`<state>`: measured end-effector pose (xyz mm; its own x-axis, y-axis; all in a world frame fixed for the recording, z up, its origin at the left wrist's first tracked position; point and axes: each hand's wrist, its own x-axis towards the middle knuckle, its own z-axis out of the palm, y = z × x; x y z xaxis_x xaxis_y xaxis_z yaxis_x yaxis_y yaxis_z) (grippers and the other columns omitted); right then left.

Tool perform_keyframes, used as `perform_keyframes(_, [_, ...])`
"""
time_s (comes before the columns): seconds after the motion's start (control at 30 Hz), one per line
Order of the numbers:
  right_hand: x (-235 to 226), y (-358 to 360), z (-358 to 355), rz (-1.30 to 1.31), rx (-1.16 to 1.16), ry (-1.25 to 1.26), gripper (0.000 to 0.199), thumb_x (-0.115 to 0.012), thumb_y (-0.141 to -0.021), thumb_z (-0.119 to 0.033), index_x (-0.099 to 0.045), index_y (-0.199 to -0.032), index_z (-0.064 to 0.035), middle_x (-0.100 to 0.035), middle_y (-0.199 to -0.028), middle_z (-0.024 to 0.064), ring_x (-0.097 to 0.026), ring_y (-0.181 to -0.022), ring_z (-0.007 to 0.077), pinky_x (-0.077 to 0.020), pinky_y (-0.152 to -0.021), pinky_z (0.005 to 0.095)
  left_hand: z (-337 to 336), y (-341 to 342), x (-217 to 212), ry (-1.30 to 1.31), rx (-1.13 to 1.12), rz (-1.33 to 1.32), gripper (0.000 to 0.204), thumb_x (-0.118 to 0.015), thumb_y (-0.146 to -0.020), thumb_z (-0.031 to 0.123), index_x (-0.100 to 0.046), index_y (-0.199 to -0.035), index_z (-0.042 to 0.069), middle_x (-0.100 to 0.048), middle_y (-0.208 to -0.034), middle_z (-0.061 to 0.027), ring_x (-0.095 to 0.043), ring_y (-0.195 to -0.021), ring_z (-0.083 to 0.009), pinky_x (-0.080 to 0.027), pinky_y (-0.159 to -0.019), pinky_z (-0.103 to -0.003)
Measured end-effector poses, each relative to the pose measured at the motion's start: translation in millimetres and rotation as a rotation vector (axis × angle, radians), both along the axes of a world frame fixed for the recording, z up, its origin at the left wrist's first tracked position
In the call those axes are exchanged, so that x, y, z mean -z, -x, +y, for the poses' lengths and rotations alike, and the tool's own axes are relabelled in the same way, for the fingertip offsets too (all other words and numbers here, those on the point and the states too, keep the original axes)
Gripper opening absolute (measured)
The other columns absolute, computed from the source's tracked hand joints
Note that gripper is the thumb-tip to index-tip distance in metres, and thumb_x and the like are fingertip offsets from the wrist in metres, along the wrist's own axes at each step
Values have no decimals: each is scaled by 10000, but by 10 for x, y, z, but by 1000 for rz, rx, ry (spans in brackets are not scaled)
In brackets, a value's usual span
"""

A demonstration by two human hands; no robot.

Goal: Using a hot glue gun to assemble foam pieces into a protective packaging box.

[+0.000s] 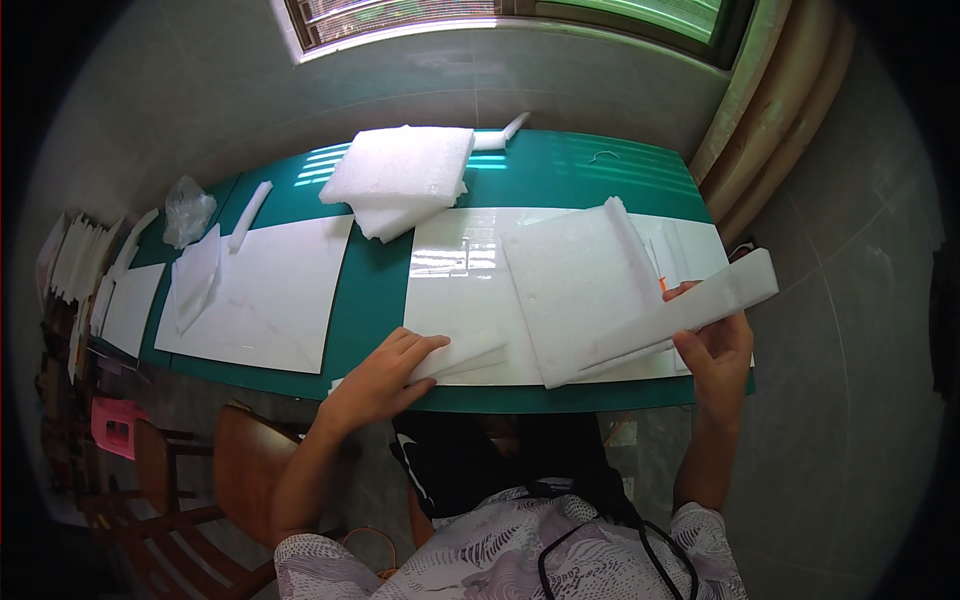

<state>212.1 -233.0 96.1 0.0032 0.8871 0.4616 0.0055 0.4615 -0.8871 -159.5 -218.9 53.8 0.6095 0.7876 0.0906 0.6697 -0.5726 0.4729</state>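
Head view shows the left hand with fingers flat, pinning a small folded foam piece to the green bench, while the right hand is closed around a long foam strip lifted over a square foam sheet. Doing this well probably means keeping the strip level and its edge squared to the sheet

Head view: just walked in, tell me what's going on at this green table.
A person sits at the green table handling white foam pieces. The right hand holds up a long foam strip above a flat foam sheet lying on a glossy white board. The left hand presses on a smaller foam piece at the table's near edge. A stack of foam sheets lies further back.
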Motion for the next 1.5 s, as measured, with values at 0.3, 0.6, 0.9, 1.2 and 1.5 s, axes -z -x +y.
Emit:
perform_keyframes(0.3, [257,682,-29,62,-232,397,405,-688,-853,-66,-537,-1207,59,-615,-1085,118,-601,-969,151,-545,-805,297,-33,-705,-131,290,-209,-1026,606,-654,-827,-65,-367,-1357,-8,-590,-1119,-143,-596,-1069,-198,-526,-906,-319])
perform_keyframes(0.6, [507,840,29,219,-294,446,466,-685,-877,-162,-503,-1248,52,-601,-1118,135,-603,-1017,181,-542,-833,307,-170,-1274,123,303,-241,-1103,626,-708,-850,54,-354,-1363,-3,-597,-1194,-200,-647,-1044,-275,-588,-814,-377])
perform_keyframes(0.9, [606,695,15,152,-252,521,454,-726,-824,-230,-571,-1142,55,-646,-1016,116,-637,-939,182,-524,-806,316,-320,-1360,73,252,-82,-897,705,-707,-822,4,-329,-1417,23,-532,-1317,-191,-604,-1137,-273,-529,-924,-401])
perform_keyframes(1.2, [503,543,-33,268,75,381,324,-656,-836,-183,-595,-1035,65,-649,-919,100,-617,-824,146,-505,-734,299,-308,-1216,-19,277,-124,-1188,522,-555,-880,-51,-354,-1361,-33,-424,-1383,-258,-628,-1093,-314,-447,-1030,-444])
perform_keyframes(1.5, [560,533,-78,144,59,419,292,-670,-820,-188,-620,-972,56,-650,-863,81,-616,-780,143,-498,-692,293,-233,-1174,16,355,-270,-1332,441,-606,-839,-121,-454,-1240,-20,-585,-1194,-221,-661,-1008,-248,-558,-877,-342])
